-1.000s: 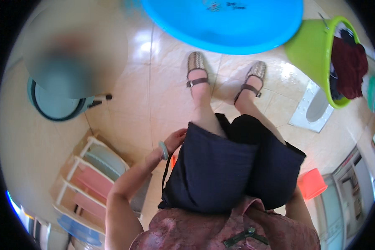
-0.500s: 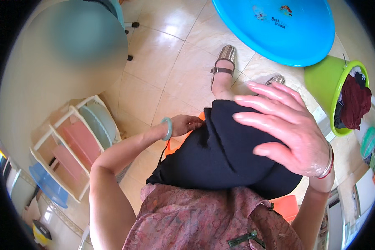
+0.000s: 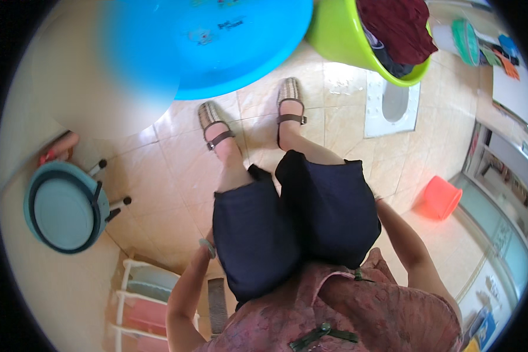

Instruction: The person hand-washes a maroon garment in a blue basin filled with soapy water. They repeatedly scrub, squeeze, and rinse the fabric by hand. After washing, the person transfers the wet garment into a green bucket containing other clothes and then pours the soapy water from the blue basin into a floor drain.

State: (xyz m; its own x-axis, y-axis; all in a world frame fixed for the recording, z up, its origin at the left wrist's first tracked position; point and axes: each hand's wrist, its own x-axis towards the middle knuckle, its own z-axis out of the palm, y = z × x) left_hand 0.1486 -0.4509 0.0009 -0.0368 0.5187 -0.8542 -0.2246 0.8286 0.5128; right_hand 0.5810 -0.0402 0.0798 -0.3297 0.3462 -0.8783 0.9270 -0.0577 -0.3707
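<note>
I sit with both arms lowered beside my thighs, which are covered by dark shorts [image 3: 328, 205]. Only a sliver of my left hand [image 3: 212, 236] shows at the outer side of the left leg, just past a pale green bangle [image 3: 207, 249]. My right hand [image 3: 378, 201] is mostly tucked behind the right leg, near a thin band at the wrist. The fingers of both hands are hidden, so what they touch cannot be made out. A large blue basin [image 3: 246, 53] with printed figures stands beyond my feet, beside a lime green bucket [image 3: 340, 35] heaped with dark red cloth [image 3: 399, 29].
A squat toilet [image 3: 395, 108] is set in the tiled floor at the right, with a coral bucket [image 3: 442, 198] nearer. Leftward are teal basins [image 3: 64, 214] on a black-footed stand and a white rack [image 3: 121, 293] holding basins. A blurred patch covers the upper left.
My view has swung right, bringing the toilet and coral bucket into sight. My right hand, spread above my lap before, has dropped beside the right leg. The orange seat no longer shows.
</note>
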